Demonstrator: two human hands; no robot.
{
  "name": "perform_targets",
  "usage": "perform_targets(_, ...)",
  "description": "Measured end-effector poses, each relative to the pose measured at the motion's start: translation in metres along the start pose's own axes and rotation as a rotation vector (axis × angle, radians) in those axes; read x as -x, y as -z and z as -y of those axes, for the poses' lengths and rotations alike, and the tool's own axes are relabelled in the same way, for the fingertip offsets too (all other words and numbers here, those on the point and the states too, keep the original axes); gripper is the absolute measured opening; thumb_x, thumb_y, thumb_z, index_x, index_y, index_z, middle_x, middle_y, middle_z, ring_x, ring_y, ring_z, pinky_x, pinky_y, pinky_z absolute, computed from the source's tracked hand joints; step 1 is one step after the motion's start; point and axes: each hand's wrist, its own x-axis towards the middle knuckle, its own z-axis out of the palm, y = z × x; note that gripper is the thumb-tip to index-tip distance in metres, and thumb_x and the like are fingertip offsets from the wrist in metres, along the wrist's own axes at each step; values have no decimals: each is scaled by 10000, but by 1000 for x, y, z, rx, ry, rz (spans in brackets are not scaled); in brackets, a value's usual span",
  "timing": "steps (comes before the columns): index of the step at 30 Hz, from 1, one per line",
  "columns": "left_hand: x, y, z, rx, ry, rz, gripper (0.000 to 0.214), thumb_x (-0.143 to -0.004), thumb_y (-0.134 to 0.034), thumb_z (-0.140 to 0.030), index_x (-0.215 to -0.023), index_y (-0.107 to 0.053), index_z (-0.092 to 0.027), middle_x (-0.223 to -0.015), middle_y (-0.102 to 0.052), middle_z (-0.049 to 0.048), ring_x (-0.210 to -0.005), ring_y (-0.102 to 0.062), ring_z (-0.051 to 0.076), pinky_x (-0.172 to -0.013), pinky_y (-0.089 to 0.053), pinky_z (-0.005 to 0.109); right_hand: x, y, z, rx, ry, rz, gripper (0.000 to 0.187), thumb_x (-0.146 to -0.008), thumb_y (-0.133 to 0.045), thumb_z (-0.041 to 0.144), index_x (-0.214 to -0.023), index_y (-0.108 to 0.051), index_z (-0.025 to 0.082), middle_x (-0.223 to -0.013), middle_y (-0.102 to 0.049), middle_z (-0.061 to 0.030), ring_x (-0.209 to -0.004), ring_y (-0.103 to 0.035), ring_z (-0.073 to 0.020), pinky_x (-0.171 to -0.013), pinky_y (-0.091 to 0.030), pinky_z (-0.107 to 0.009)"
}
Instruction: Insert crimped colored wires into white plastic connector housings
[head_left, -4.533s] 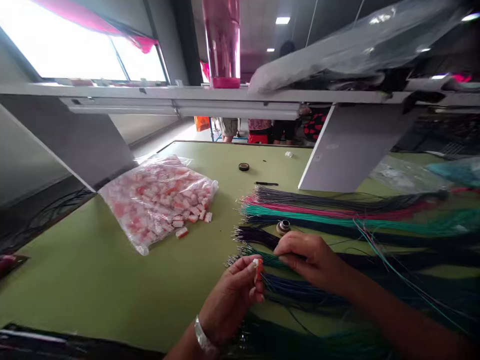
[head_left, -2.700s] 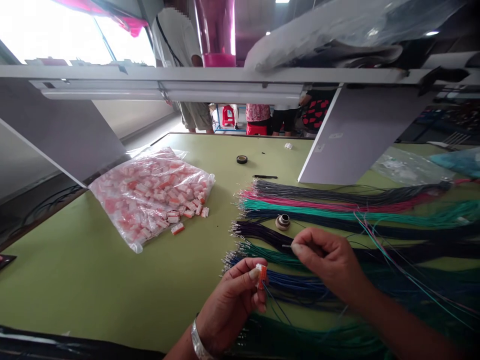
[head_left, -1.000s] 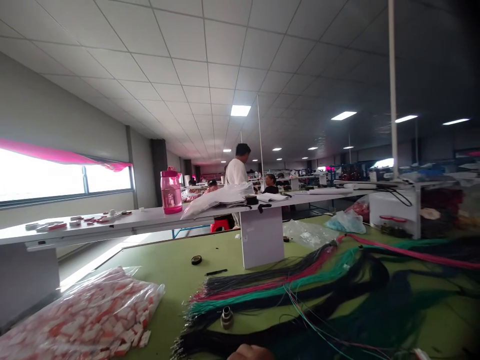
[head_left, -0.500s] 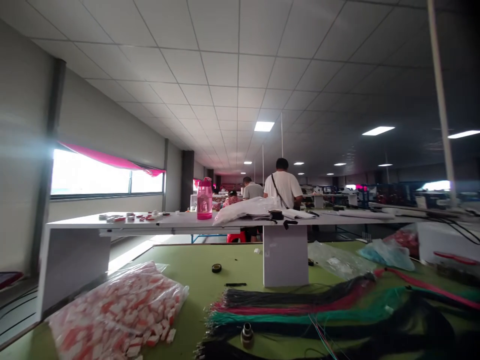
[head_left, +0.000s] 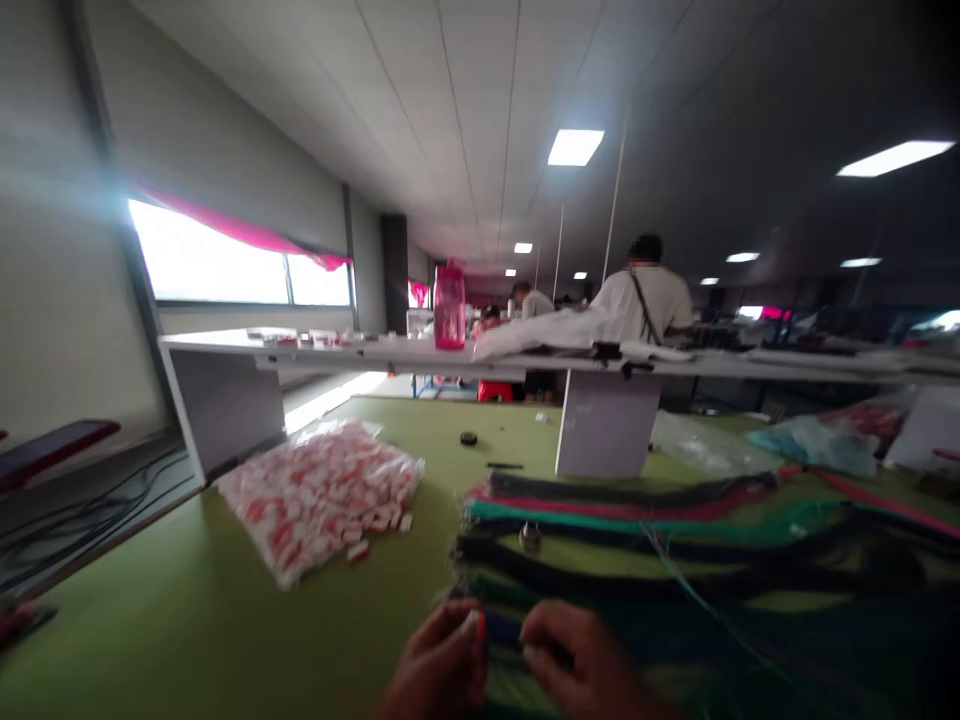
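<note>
Both hands sit at the bottom edge of the blurred view, close together over the wire bundles. My left hand (head_left: 439,668) is closed around a small orange connector (head_left: 478,640). My right hand (head_left: 577,660) has its fingers pinched just right of it, over dark blue and green wires; what it pinches is too blurred to name. Bundles of coloured wires (head_left: 637,520) lie in rows across the green table (head_left: 187,610). A clear bag of orange-white connectors (head_left: 319,495) rests to the left, with a few loose ones beside it.
A small metal cylinder (head_left: 529,538) stands among the wires. A tape roll (head_left: 468,438) lies further back. A white raised shelf (head_left: 420,352) carries a pink bottle (head_left: 449,306). A person in a white shirt (head_left: 645,300) stands behind it.
The camera had tilted up to the ceiling and room, with my hands out of view. It has dropped back down, and both hands show again at the bottom with the connector.
</note>
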Motion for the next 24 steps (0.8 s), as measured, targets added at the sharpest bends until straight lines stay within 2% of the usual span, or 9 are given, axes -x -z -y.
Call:
perform_targets(3, 2, 5, 1, 109, 30, 65, 279, -704, -817, -217, -942, -684, -155, -684, -590, -8, -562, -546, 77, -502, -475, 183, 8, 5, -6, 0, -51, -54, 124, -869, -583, 237, -969, -655, 220, -896, -676, -7, -817, -625, -178, -657, -459, -251)
perform_targets(7, -1, 9, 1, 158, 115, 16, 294, -727, -800, -220, -979, -677, -133, -701, -590, -5, -573, -566, 79, -501, -500, 184, 12, 17, -14, -5, -154, -149, 181, -900, -545, 350, -963, -650, 216, -920, -684, -24, -824, -626, -183, -649, -468, -245)
perform_targets(10, -4, 10, 2, 173, 135, 18, 269, -755, -775, -204, -991, -670, -127, -704, -592, -1, -574, -574, 79, -500, -507, 183, 14, 19, -15, 18, -197, -134, 216, -913, -526, 391, -962, -654, 224, -919, -685, -27, -790, -623, -182, -582, -460, -233)
perform_targets(13, -7, 7, 1, 175, 143, 36, 245, -780, -750, -195, -1001, -666, -129, -718, -600, 2, -571, -574, 75, -511, -515, 185, 12, 19, -13, 43, -151, -78, 240, -915, -534, 395, -1053, -648, 236, -1056, -675, -53, -913, -630, -208, -572, -470, -229)
perform_targets(15, -9, 3, -2, 170, 145, 53, 238, -786, -744, -194, -1003, -666, -136, -734, -608, 4, -574, -577, 74, -516, -516, 187, 10, 19, -12, 28, -68, -23, 290, -901, -568, 404, -1134, -632, 244, -1173, -640, -74, -1060, -594, -239, -672, -503, -253)
perform_targets(17, -12, -4, -6, 158, 144, 70, 228, -787, -741, -192, -997, -670, -141, -727, -608, 1, -577, -581, 78, -514, -513, 188, 10, 18, -11, -19, 8, 41, 329, -889, -602, 391, -1185, -616, 247, -1203, -625, -80, -1126, -559, -253, -837, -494, -303)
perform_targets(19, -16, -14, -10, 138, 142, 95, 212, -788, -737, -186, -985, -678, -139, -717, -606, 2, -580, -584, 84, -517, -511, 191, 12, 16, -11, -101, 13, 78, 279, -905, -592, 352, -1158, -621, 237, -1098, -655, -65, -1031, -591, -228, -870, -472, -313)
perform_targets(21, -20, -27, -15, 118, 146, 140, 214, -790, -732, -182, -992, -685, -131, -728, -610, 9, -585, -583, 90, -523, -513, 201, 16, 15, -11, -191, -40, 62, 175, -935, -550, 332, -1022, -645, 215, -918, -662, -34, -833, -599, -179, -749, -470, -273)
perform_targets(24, -24, -49, -20, 36, 150, 255, 315, -815, -708, -211, -1119, -669, -137, -828, -640, 40, -631, -594, 108, -563, -525, 233, 23, 20, -15, -313, -121, -93, 249, -944, -536, 371, -806, -637, 189, -737, -619, -8, -678, -538, -139, -624, -422, -245)
